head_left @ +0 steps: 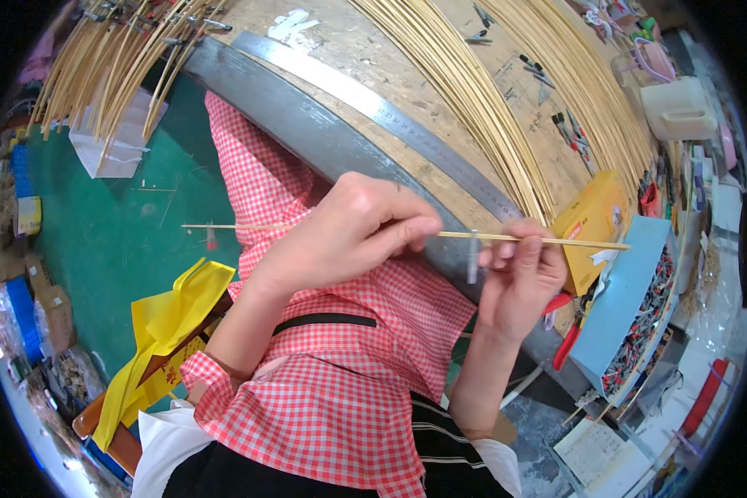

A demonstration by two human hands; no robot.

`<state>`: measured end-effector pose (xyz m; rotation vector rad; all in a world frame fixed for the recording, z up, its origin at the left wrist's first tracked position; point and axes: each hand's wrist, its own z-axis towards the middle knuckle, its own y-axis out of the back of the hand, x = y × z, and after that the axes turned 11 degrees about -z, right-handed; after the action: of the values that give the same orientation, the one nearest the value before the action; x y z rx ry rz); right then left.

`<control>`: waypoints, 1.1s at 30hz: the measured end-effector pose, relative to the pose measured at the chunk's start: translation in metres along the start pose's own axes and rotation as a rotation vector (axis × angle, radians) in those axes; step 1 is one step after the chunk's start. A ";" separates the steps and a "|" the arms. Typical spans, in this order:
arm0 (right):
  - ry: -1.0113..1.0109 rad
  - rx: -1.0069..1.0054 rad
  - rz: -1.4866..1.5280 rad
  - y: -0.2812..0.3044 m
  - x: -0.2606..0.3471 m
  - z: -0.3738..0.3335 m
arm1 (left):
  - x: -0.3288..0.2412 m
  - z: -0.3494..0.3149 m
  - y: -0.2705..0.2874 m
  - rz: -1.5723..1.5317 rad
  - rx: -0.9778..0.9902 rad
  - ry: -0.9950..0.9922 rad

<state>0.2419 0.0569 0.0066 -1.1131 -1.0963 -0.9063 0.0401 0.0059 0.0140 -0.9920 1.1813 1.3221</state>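
Note:
Both of my hands hold one thin bamboo strip level in front of me, over my red checked apron. My left hand pinches it near the middle, fingers closed around it. My right hand grips it farther right, thumb and fingers shut. A small grey metal clip hangs on the strip between the two hands. The strip's left end sticks out past my left hand over the green floor.
A wooden workbench with a metal edge band curves ahead, carrying long bundles of bamboo strips and scattered clips. A yellow box and a blue box of clips sit right. A yellow bag lies left.

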 end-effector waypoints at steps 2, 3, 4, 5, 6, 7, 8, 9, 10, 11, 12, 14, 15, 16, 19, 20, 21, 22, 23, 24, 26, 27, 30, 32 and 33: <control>-0.020 -0.151 -0.058 0.012 0.003 0.003 | 0.008 0.001 0.008 0.118 -0.062 -0.097; 0.004 -0.157 -0.051 0.023 0.007 0.005 | 0.006 0.001 0.017 0.137 -0.099 -0.076; 0.027 -0.154 -0.048 0.037 0.012 0.009 | 0.003 -0.003 0.031 0.153 -0.145 -0.055; 0.052 -0.162 -0.038 0.052 0.017 0.010 | -0.001 -0.007 0.043 0.173 -0.190 0.041; 0.067 -0.236 -0.012 0.066 0.023 0.012 | -0.007 -0.008 0.059 0.268 -0.184 0.057; 0.078 -0.303 0.018 0.079 0.029 0.014 | -0.009 -0.013 0.072 0.279 -0.238 0.067; 0.063 -0.312 0.145 0.092 0.039 0.017 | -0.012 -0.018 0.084 0.290 -0.290 0.075; 0.046 -0.319 0.272 0.106 0.049 0.019 | -0.014 -0.023 0.094 0.303 -0.344 0.083; 0.084 -0.210 0.304 0.126 0.054 0.020 | -0.014 -0.027 0.104 0.306 -0.361 0.088; 0.129 -0.111 0.324 0.142 0.063 0.019 | -0.016 -0.028 0.111 0.330 -0.374 0.078; 0.135 -0.129 0.361 0.153 0.068 0.019 | -0.018 -0.030 0.115 0.366 -0.395 0.069; 0.146 -0.162 0.435 0.170 0.077 0.021 | -0.020 -0.034 0.123 0.440 -0.438 0.075; 0.149 -0.176 0.455 0.179 0.078 0.023 | -0.021 -0.036 0.125 0.475 -0.432 0.070; 0.155 -0.193 0.475 0.188 0.078 0.024 | -0.022 -0.037 0.126 0.509 -0.422 0.062; 0.148 -0.272 0.502 0.222 0.078 0.026 | -0.025 -0.036 0.126 0.532 -0.404 0.044; 0.151 -0.273 0.505 0.231 0.076 0.029 | -0.027 -0.036 0.126 0.540 -0.383 0.046; 0.153 -0.273 0.508 0.242 0.074 0.032 | -0.029 -0.037 0.126 0.548 -0.362 0.049; 0.162 -0.214 0.439 0.269 0.066 0.033 | -0.029 -0.036 0.125 0.517 -0.359 0.016; 0.132 -0.380 0.366 0.247 0.066 0.036 | -0.031 -0.037 0.127 0.524 -0.388 0.020; 0.097 -0.544 0.289 0.225 0.072 0.037 | -0.033 -0.039 0.130 0.530 -0.417 0.025; 0.071 -0.319 0.401 0.220 0.072 0.037 | -0.040 -0.045 0.138 0.489 -0.544 0.007; 0.068 -0.276 0.425 0.216 0.068 0.040 | -0.044 -0.051 0.154 0.525 -0.601 -0.056; 0.062 -0.224 0.404 0.192 0.068 0.039 | -0.057 -0.069 0.200 0.566 -0.919 -0.122; 0.051 -0.178 0.433 0.196 0.060 0.041 | -0.066 -0.078 0.238 0.633 -1.061 -0.198; 0.045 -0.154 0.446 0.198 0.057 0.042 | -0.072 -0.083 0.258 0.719 -1.095 -0.247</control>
<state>0.4345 0.1396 0.0205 -1.3885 -0.7068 -0.6629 -0.2142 -0.0764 0.0985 -1.0962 0.5560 2.7253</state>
